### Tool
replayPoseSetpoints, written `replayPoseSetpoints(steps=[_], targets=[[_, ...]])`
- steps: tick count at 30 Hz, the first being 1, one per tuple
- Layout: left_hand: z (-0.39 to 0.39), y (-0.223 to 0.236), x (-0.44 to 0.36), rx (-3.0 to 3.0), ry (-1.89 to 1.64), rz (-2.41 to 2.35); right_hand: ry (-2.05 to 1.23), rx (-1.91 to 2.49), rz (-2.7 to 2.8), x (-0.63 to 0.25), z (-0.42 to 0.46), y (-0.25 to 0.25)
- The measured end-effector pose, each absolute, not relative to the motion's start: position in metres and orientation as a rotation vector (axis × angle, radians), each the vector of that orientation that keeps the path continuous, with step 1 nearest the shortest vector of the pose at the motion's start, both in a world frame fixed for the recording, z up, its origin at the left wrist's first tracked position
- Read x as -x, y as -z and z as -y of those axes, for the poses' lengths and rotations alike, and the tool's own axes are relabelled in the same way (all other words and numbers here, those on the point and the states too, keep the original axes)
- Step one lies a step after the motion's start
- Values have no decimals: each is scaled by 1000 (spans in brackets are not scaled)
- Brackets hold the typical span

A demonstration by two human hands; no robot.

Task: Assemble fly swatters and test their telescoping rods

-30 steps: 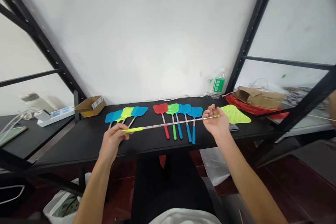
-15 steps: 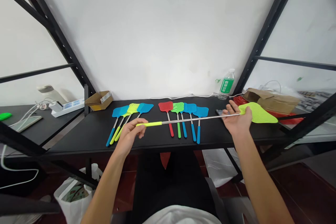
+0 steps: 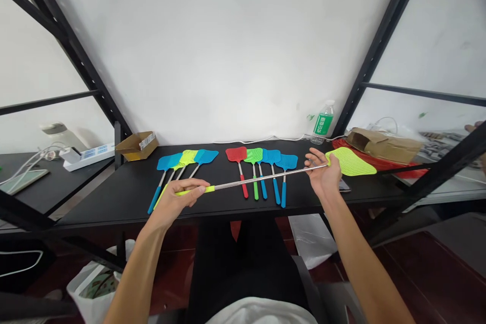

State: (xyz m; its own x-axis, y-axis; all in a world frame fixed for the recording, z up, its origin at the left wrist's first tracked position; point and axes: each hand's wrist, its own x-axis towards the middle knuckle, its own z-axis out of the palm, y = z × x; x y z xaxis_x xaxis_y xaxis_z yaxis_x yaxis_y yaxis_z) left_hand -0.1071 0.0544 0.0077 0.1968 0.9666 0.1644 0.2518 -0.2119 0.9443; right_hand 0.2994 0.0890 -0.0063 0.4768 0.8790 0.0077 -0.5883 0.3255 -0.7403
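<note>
A yellow-green fly swatter (image 3: 266,177) with a long metal rod stretches between my two hands above the black table. My left hand (image 3: 178,201) is closed around its yellow handle. At the other end, my right hand (image 3: 322,172) grips the rod by the mesh head, thumb on the head's base, other fingers partly spread. Behind the rod lie a red swatter (image 3: 237,155), a green swatter (image 3: 254,156) and several blue swatters (image 3: 287,163). Further left, beyond my left hand, blue and yellow swatters (image 3: 189,157) overlap; my hand hides some of their handles.
An open cardboard box (image 3: 136,147) sits at the table's back left, near a white power strip (image 3: 91,157). A bottle with a green label (image 3: 322,124) stands at the back right, beside a brown carton (image 3: 383,144). Black frame posts (image 3: 370,61) flank the table.
The held swatter has shifted left, its handle end now lower, so it tilts more. My left hand covers more of the handle. The whole view has moved slightly.
</note>
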Motion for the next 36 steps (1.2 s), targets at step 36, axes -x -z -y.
replayPoseSetpoints(steps=[36], targets=[[-44, 29, 11, -1688, -1136, -1153, -1455, 1010, 1193, -208, -56, 14]])
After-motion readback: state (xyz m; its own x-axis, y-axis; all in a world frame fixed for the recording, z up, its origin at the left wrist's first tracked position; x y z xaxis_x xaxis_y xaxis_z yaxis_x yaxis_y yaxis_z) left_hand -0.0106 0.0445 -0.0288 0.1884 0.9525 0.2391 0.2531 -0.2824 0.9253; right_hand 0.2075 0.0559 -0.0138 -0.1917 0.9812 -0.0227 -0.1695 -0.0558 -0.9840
